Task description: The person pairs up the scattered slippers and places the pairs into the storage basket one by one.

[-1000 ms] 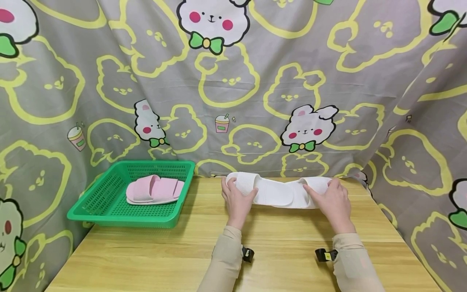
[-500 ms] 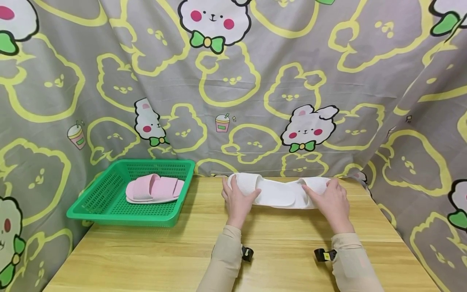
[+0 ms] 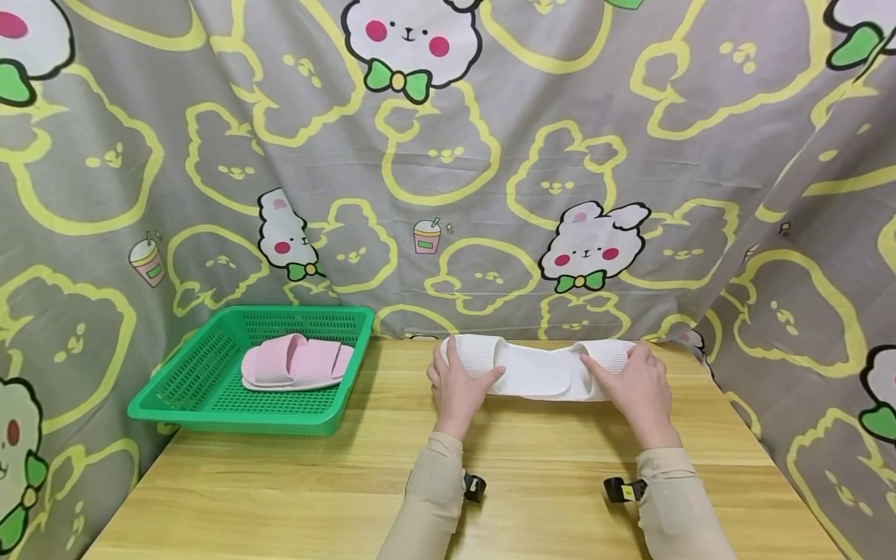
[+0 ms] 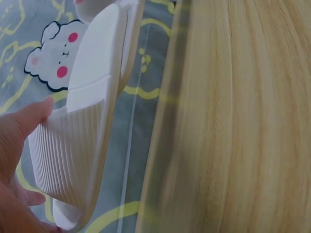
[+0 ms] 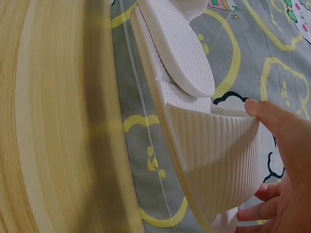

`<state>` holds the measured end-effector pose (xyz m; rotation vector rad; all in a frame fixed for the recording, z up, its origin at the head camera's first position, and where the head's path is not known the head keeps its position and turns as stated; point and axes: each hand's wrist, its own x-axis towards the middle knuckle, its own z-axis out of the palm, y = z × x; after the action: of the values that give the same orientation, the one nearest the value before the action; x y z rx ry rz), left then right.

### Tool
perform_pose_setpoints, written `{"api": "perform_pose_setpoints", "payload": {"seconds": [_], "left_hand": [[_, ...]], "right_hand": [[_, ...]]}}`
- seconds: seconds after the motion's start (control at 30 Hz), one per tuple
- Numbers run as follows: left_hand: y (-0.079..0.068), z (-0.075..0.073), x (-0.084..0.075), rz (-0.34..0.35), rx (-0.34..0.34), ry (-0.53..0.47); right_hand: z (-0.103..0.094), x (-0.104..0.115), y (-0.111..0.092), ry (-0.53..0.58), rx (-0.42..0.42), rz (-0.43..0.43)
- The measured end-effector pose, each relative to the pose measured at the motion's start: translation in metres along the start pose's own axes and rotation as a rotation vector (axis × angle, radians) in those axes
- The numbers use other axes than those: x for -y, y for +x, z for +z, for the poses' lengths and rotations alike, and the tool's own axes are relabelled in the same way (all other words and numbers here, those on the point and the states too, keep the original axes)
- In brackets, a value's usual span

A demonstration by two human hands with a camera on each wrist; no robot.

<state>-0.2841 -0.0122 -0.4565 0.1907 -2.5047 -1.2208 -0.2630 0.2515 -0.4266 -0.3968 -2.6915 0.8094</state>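
In the head view, two white slippers with ribbed straps lie toe-out near the table's back edge, the heel of the left slipper resting over the heel end of the right slipper. My left hand grips the left one at its strap end, thumb at the strap's inner edge. Around the strap end of the other, my right hand holds on the same way. The right wrist view shows the left slipper's heel lying inside the right slipper, close to its ribbed strap. Their undersides are hidden.
A green plastic basket stands at the back left of the wooden table. Inside it lie pink slippers, apparently nested. A patterned curtain hangs right behind the table. Each wrist carries a black camera mount.
My left hand has shifted slightly right with the left slipper, so its heel overlaps the right slipper further. The right hand and its slipper have barely moved.
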Motion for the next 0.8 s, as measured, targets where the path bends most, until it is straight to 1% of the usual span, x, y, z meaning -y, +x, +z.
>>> {"api": "perform_pose_setpoints", "payload": {"seconds": [0.3, 0.8], "left_hand": [[-0.0009, 0.0001, -0.0004, 0.018, -0.014, 0.005], [-0.0039, 0.0040, -0.0053, 0.003, -0.016, 0.008]], "right_hand": [[0.0007, 0.0001, 0.0009, -0.004, 0.000, 0.003], [0.0001, 0.0016, -0.0005, -0.003, -0.007, 0.003]]}}
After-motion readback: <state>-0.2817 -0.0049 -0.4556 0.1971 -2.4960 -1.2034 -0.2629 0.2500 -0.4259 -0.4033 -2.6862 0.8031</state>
